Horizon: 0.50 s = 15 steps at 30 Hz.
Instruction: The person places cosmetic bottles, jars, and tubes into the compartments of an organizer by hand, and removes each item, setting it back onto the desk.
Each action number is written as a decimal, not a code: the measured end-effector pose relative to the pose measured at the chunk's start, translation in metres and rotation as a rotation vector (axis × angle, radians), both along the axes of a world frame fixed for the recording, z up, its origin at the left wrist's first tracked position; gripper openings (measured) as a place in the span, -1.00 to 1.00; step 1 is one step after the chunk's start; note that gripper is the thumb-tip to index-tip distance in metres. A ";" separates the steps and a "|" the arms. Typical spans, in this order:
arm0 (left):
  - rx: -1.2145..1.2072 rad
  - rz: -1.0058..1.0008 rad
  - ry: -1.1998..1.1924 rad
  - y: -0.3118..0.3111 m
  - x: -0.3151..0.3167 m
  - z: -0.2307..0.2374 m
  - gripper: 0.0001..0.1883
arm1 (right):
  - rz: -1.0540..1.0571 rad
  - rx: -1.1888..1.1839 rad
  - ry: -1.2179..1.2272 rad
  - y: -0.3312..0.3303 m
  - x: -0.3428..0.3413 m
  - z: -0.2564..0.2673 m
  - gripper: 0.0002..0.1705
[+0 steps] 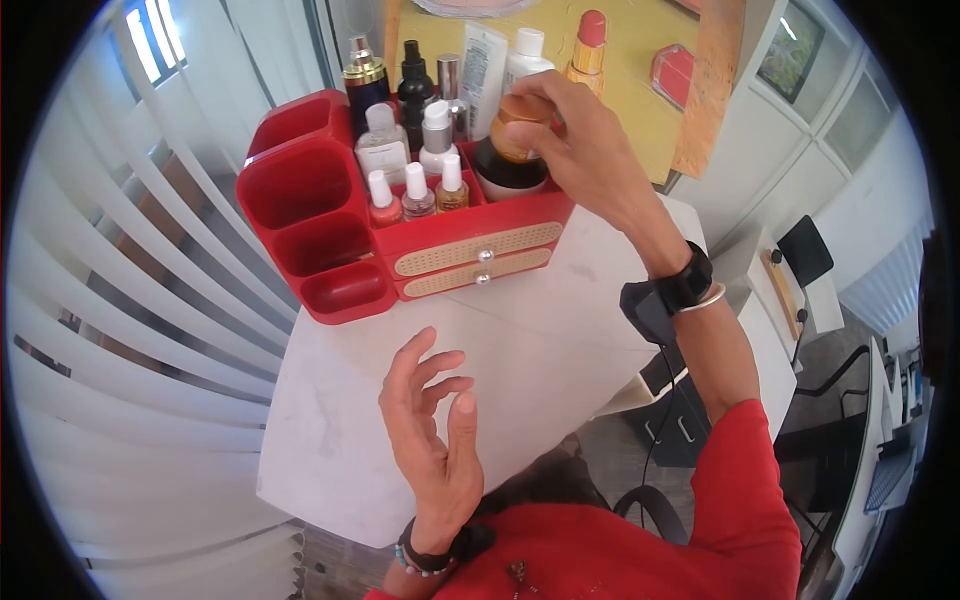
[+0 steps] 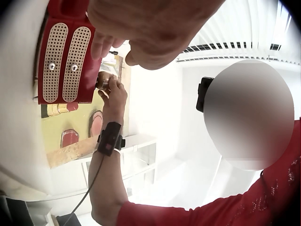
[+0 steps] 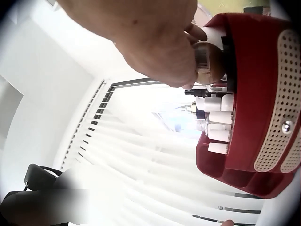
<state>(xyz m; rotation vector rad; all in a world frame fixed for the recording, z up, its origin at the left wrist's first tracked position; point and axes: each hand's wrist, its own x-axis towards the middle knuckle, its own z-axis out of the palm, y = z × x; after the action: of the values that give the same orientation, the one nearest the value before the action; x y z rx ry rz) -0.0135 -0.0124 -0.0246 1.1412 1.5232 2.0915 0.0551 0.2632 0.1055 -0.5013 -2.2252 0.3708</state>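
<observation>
My right hand (image 1: 585, 140) grips a small amber jar (image 1: 515, 135) with a brown lid, thumb on one side and fingers on the other. The amber jar stands right over a black-lidded white jar (image 1: 510, 175) in the right compartment of a red cosmetics organizer (image 1: 470, 225). In the right wrist view the amber jar (image 3: 209, 63) shows a label, with fingers around it. My left hand (image 1: 430, 430) hovers in front of the organizer, fingers loosely spread and holding nothing. Three white-capped nail polish bottles (image 1: 418, 200) fill the front compartment.
Behind them in the organizer stand a dark perfume bottle (image 1: 367, 90), a black dropper bottle (image 1: 414, 95), a white tube (image 1: 484, 80) and several other bottles. Its left side has bare red compartments (image 1: 300, 195). The organizer sits on a white table (image 1: 520, 340), before a yellow board (image 1: 640, 120); blinds (image 1: 130, 300) hang at left.
</observation>
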 end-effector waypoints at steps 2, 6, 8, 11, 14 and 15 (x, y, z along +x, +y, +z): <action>-0.003 0.009 0.006 -0.003 -0.004 -0.001 -0.41 | -0.007 0.052 0.013 0.006 0.000 -0.004 -0.65; -0.009 -0.001 0.011 -0.004 -0.006 -0.003 -0.43 | -0.029 0.181 0.073 0.008 0.004 -0.010 -0.59; -0.018 -0.011 0.012 -0.005 -0.005 -0.003 -0.45 | -0.095 0.244 0.113 0.002 0.010 -0.010 -0.59; -0.026 -0.015 0.016 -0.006 -0.006 -0.007 -0.49 | -0.153 0.261 0.199 -0.013 0.022 -0.007 -0.63; -0.029 -0.019 0.018 -0.006 -0.006 -0.009 -0.51 | -0.132 0.215 0.272 -0.030 0.035 -0.008 -0.69; -0.032 -0.021 0.015 -0.006 -0.006 -0.009 -0.51 | -0.113 0.218 0.297 -0.035 0.038 -0.009 -0.71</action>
<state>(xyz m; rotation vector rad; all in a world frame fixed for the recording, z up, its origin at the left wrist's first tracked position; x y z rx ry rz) -0.0194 -0.0180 -0.0334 1.1594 1.5393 2.0414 0.0931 0.2279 0.0961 -0.4220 -1.9123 0.1310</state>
